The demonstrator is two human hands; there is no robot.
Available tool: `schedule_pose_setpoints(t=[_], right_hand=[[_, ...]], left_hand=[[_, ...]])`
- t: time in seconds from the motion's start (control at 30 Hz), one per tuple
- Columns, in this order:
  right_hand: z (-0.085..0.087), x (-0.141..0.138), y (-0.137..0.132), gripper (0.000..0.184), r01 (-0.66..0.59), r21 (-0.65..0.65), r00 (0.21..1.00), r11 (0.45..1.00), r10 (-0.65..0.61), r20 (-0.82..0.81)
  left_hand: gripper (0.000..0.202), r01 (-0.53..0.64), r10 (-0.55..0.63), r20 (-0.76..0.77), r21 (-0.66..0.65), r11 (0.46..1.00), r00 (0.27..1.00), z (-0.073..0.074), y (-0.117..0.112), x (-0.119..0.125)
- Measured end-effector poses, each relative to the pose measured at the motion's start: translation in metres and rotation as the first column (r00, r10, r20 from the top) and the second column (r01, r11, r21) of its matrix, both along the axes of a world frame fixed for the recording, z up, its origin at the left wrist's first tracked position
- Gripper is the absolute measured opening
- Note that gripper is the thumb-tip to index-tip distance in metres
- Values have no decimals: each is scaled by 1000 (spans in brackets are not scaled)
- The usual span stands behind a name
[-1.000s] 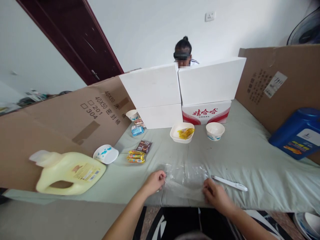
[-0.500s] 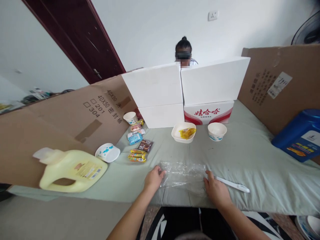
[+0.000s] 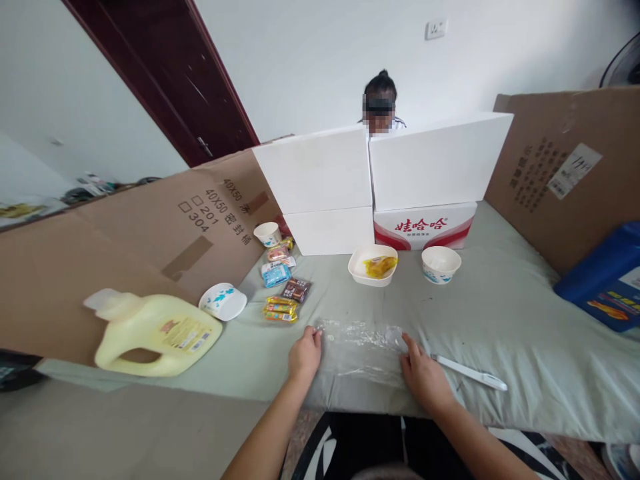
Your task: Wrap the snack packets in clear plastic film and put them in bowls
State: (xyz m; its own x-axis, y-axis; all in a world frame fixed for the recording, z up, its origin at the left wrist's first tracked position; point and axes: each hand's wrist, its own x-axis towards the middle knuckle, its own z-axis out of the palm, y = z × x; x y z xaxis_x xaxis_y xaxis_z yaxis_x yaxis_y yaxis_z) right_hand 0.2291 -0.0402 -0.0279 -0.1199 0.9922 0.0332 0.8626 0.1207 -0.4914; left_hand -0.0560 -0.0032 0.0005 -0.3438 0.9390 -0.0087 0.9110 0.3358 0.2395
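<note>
A clear plastic bag (image 3: 363, 350) lies flat on the pale green cloth (image 3: 500, 313) near the front edge. My left hand (image 3: 305, 355) rests on the bag's left edge, fingers stretched forward and lying flat. My right hand (image 3: 423, 375) presses on the bag's right edge, fingers also extended. A white pen-like stick (image 3: 470, 373) lies just right of my right hand, apart from it.
A yellow jug (image 3: 157, 333) lies on its side at left, next to a white bowl (image 3: 223, 301). Snack packets (image 3: 281, 291) sit left of centre. A bowl with yellow food (image 3: 373, 264), an empty bowl (image 3: 441, 264), white boxes (image 3: 370, 180), cardboard walls and a blue jug (image 3: 607, 277) surround. A person sits behind the boxes.
Both hands slid forward along the bag's edges, going from pinching it to lying flat on it; the bag now lies smoother. The camera view drifted left.
</note>
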Motion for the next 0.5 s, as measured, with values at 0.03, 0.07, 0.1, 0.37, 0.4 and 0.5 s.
schedule_pose_setpoints(t=[0.03, 0.07, 0.1, 0.37, 0.4, 0.5], right_hand=[[3, -1, 1, 45, -9, -22, 1000, 1000, 10, 26], [6, -2, 1, 46, -15, -42, 999, 999, 17, 49], [9, -3, 1, 46, -14, -58, 997, 998, 18, 71], [9, -8, 2, 49, -18, -51, 991, 999, 24, 130], [8, -6, 2, 49, -23, -42, 991, 999, 28, 129], [11, 4, 0, 51, -7, 0, 984, 1000, 7, 176]], left_hand=[[22, -4, 4, -20, -7, 1000, 1000, -1, 1, -1], [23, -5, 5, -43, 3, 1000, 999, -3, 1, -2], [23, 0, 3, -71, 46, 999, 997, -4, 1, -2], [21, 612, -546, -288, 479, 629, 787, -10, -21, 41], [21, 696, -651, -266, 399, 597, 711, -10, -24, 49], [45, 794, -776, -172, 175, 583, 607, -10, -28, 67]])
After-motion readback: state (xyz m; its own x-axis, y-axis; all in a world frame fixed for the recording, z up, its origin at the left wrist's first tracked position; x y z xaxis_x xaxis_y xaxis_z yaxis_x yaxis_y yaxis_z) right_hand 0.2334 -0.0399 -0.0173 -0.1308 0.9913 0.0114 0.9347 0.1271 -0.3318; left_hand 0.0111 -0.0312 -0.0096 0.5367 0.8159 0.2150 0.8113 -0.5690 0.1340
